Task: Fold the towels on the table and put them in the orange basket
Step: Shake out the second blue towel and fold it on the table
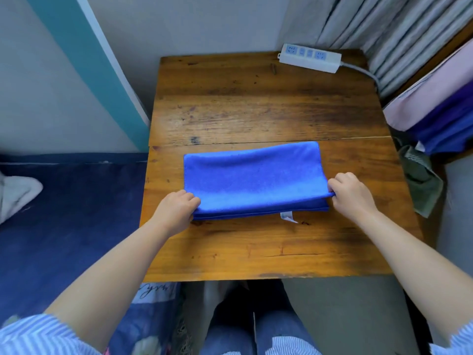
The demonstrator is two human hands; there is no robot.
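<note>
Blue towel folded once on table; my left hand and right hand pinch its near corners — further folds and basket remain; no basket seen.

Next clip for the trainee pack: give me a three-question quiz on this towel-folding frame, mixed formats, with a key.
1. True or false: the blue towel lies crumpled in a heap on the wooden table.
2. Multiple choice: what sits at the table's far right corner? A) a white power strip B) a mug C) a book
3. Fill in: the left hand and the right hand each grip one ____ of the towel's upper layer.

Key
1. False: it lies flat, folded into a long rectangle, with a white tag showing at its near edge.
2. A, the power strip.
3. End. The orange basket is not in view.
</note>
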